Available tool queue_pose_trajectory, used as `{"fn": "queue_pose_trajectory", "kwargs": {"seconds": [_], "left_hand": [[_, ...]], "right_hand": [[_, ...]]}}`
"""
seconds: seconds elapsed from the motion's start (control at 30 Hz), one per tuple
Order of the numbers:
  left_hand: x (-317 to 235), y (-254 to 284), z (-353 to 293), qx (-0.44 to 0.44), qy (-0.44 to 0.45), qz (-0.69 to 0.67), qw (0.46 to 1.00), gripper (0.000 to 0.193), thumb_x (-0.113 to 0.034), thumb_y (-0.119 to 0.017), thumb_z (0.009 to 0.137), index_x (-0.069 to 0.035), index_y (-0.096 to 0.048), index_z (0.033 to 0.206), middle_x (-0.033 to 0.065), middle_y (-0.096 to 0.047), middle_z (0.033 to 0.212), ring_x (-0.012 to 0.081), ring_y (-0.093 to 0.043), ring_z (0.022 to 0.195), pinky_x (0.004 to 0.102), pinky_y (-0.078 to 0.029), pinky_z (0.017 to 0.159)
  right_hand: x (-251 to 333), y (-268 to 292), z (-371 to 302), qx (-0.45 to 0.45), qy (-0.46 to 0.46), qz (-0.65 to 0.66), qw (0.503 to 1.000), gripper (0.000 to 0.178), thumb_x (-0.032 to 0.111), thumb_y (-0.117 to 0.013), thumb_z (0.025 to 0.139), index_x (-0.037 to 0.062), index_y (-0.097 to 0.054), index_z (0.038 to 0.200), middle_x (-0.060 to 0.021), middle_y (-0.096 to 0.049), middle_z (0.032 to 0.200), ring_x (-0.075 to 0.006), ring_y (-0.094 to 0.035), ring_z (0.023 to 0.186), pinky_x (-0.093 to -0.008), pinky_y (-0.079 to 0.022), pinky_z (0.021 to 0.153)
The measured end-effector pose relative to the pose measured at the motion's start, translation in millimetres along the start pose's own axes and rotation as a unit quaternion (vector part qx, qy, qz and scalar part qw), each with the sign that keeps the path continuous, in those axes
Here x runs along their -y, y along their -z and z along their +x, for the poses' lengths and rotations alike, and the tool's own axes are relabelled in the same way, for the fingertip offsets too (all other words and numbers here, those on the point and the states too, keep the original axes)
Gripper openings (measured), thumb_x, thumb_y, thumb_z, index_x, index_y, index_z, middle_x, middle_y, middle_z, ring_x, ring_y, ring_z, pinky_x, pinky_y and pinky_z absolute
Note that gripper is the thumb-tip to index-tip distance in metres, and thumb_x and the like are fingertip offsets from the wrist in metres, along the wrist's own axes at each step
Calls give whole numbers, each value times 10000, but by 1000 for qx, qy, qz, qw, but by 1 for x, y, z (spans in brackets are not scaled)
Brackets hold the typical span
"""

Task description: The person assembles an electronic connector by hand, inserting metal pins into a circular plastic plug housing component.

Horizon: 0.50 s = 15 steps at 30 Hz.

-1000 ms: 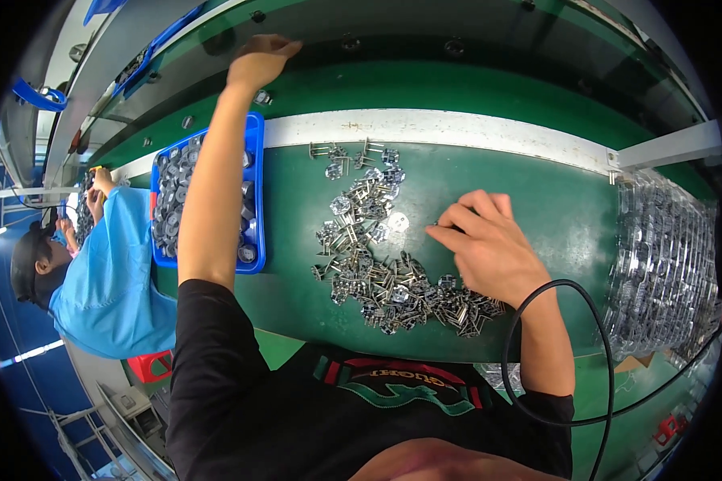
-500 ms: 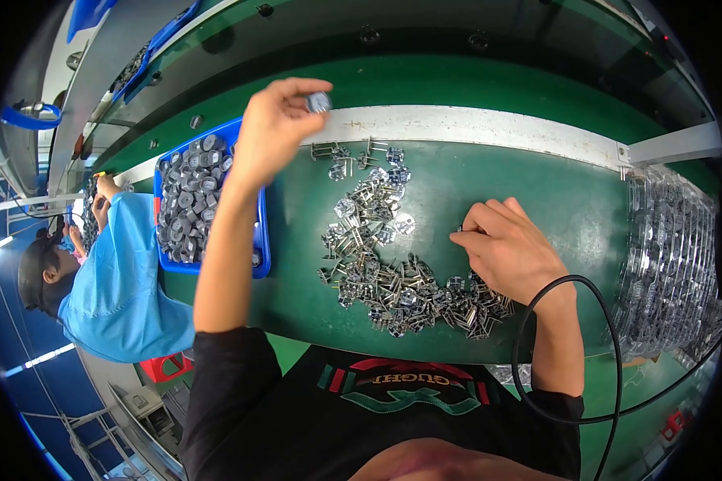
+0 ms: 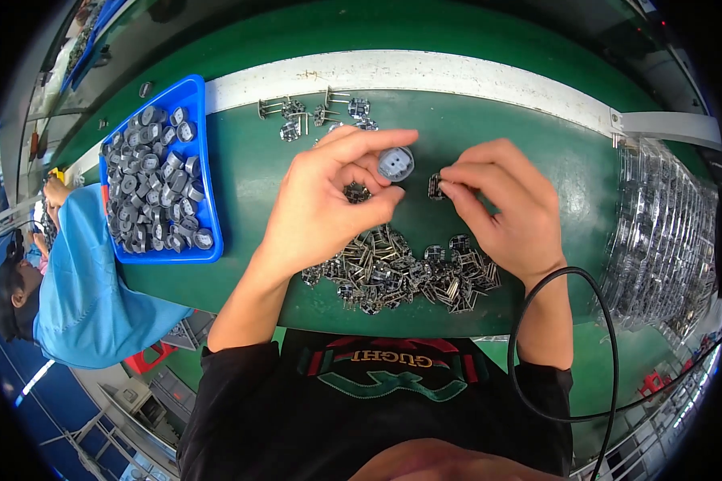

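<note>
We've got both hands up over the green table, close together but not touching. Left hand is pinched shut on a small round grey cap, held between thumb and forefinger w/ its open face toward the camera. Right hand is pinched on a small dark pronged part, fingertips closed round it, just right of the cap. The two pieces sit near each other w/ a narrow gap between them; they're not joined yet, as far as we can tell.

Below the hands lies a big loose heap of pronged metal parts, spread along the near edge of the table. A smaller scatter of the same sort of parts lies further back, near the white strip. To our left sits a blue tray, pretty much full of round grey caps. At far right there's a stack of clear plastic trays; what's in them is too blurred to tell.

Our read on progress: this piece is mid-assembly, cap and pronged part both in hand, fit still to be made. The heap and the tray both look well stocked, so we'd say most of the batch is left. No finished pile is clearly visible.

A black cable loops by our right wrist. Another person in a blue top is at far left.
</note>
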<state>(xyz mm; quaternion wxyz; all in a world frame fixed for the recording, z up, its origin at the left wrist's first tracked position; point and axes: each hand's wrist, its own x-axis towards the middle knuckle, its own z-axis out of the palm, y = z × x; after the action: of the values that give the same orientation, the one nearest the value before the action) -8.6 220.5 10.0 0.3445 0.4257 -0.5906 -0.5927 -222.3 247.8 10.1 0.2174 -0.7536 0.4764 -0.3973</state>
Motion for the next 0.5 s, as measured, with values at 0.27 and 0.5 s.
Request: {"fn": "queue_pose_trajectory", "kwargs": {"seconds": [0.27,0.5], "left_hand": [[6,-16,-9,-11,25,14,1000,431,30,-769,750,-26,-673,1166,110,-696,968,106,-683,765,239,-557,703],[1,-7,-7,41,79,-25,996,390,84,-720,785,27,-670,1167,62,-613,887,110,-684,806,218,-561,717]], "right_hand": [[6,-13,-3,-67,50,-46,995,198,-28,-755,670,41,-670,834,-53,-636,816,-211,-626,640,-310,-506,512],[4,-9,-4,-21,128,-129,983,204,9,-706,645,49,-666,841,-30,-597,807,-190,-599,646,-308,-480,496]]}}
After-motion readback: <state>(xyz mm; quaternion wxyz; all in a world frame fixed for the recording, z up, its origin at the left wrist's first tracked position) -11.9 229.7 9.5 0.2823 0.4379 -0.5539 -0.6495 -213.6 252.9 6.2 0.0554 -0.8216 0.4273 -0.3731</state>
